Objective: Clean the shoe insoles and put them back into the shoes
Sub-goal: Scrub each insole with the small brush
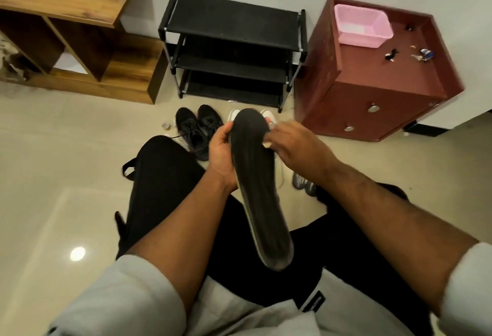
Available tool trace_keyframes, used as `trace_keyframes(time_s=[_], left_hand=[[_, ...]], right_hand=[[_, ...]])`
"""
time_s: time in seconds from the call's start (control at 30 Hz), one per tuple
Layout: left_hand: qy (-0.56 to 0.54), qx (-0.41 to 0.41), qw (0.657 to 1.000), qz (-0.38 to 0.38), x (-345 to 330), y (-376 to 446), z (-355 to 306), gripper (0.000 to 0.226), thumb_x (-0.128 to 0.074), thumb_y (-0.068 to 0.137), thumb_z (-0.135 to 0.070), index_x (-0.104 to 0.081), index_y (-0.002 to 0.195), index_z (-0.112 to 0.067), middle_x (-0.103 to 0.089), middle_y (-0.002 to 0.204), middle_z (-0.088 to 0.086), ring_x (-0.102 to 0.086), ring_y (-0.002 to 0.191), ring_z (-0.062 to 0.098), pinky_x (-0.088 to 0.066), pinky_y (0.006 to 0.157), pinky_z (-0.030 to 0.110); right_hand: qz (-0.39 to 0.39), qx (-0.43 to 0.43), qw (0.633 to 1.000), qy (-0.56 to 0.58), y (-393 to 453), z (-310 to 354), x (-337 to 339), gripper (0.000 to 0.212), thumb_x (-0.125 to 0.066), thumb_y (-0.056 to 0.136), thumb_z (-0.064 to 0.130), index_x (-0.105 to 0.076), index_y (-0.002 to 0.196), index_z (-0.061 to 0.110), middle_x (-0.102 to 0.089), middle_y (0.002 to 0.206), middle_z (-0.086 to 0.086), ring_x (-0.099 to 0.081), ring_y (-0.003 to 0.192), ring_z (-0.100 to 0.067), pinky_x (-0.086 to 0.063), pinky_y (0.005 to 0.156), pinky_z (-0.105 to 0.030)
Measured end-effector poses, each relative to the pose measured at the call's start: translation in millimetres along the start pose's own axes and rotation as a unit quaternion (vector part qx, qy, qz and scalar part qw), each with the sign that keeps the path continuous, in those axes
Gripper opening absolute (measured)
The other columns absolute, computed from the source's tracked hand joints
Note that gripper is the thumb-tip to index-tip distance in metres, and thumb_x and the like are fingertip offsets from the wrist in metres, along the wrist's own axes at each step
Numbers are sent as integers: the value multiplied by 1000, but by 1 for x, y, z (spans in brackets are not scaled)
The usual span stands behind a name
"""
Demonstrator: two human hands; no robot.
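I am holding a dark insole (pixel 255 175) lengthwise over my lap, toe end pointing away from me toward the shoes on the floor, heel end hanging near my waist. My left hand (pixel 222 149) is gripping its left edge, thumb curled over the top near the toe. My right hand (pixel 295 143) is closing on the right edge near the toe, and something pale is pinched against the insole under its fingers; it is too blurred for me to say what it is.

I am sitting low with my knees apart in black trousers (pixel 162 175), grey sleeves pushed up my forearms. Just beyond the insole a pair of black sneakers (pixel 198 130) is standing side by side on the floor, laces loose. To their right the toes of white shoes (pixel 267 115) are showing past the insole, and a grey shoe (pixel 303 183) is lying by my right knee.

The floor (pixel 66 149) is glossy beige tile, catching a ceiling light at lower left. Against the pale wall a black three-shelf rack (pixel 231 42) is standing in the middle, a wooden shelf unit (pixel 80 37) to its left and a reddish cabinet (pixel 372 77) to its right. A pink basket (pixel 362 25) and a few small odds and ends are sitting on the cabinet's top.
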State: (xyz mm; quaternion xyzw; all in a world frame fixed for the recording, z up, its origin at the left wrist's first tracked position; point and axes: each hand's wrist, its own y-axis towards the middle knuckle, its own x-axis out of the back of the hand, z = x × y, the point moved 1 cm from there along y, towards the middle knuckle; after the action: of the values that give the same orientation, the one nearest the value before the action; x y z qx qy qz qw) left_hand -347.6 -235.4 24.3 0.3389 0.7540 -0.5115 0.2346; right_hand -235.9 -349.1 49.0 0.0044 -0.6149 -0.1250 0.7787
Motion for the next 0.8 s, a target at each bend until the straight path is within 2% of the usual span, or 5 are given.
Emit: trace_keyframes(time_s=[0.1,0.2,0.27,0.5,0.8], left_hand=[[-3,4,1000,12,-1,-2,-2,65,-50,89,-46,-55,136,-1,-50,143,22,-51,125,35,-35,113,46],[17,2,1000,6,-1,2,0,56,-44,93,-46,-73,109,-1,-70,110,20,-68,98,31,-54,89,38],[31,-4,1000,6,2,3,2,54,-43,95,-47,-74,101,-3,-72,92,18,-70,81,28,-55,78,36],[29,-25,999,9,4,5,3,47,-43,97,-44,-71,108,-8,-74,94,15,-71,82,27,-54,78,37],[49,-9,999,-8,3,7,6,46,-45,96,-43,-69,103,-6,-73,89,15,-70,78,27,-55,75,35]], right_hand=[[16,20,1000,16,-17,6,-12,14,-56,90,6,-66,100,9,-64,94,-7,-58,86,-24,-49,80,-39],[-16,13,1000,4,-6,-2,-4,21,-48,91,12,-66,100,6,-65,94,-10,-59,87,-26,-48,82,-40],[-23,-1,1000,-9,13,-9,4,21,-46,92,13,-65,100,6,-63,93,-10,-57,86,-27,-47,79,-41],[-41,-71,995,-55,43,-4,3,24,-43,94,15,-65,101,10,-62,95,-9,-56,88,-24,-43,79,-33],[20,-12,1000,6,-13,4,-11,18,-51,93,15,-67,102,10,-64,94,-7,-58,85,-20,-49,78,-36]])
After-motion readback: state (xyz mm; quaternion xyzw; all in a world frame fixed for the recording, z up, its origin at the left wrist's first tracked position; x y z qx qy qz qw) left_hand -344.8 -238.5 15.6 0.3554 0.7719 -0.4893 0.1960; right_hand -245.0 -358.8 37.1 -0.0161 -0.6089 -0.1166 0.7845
